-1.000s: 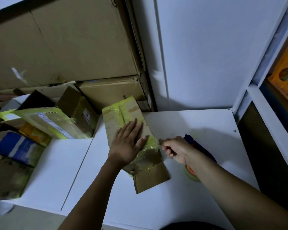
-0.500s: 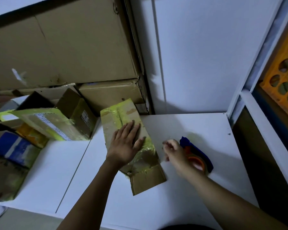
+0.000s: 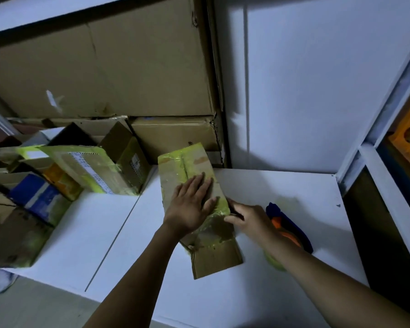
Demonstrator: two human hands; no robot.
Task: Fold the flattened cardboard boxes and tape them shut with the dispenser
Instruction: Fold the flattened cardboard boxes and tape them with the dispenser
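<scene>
Of the person, only two hands and forearms are seen, in dim light. The left hand (image 3: 189, 209) and left forearm (image 3: 137, 275) are shown from the middle of the frame down to the lower edge, left of centre. The right hand (image 3: 249, 221) and right forearm (image 3: 329, 280) are shown running towards the lower right corner. Both forearms are seen bare along their whole visible length, wrists included. The fingernails are too blurred to be described.

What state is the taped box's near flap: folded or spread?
Spread: the flap sticks out flat on the table, bare cardboard beyond the yellow tape.
</scene>
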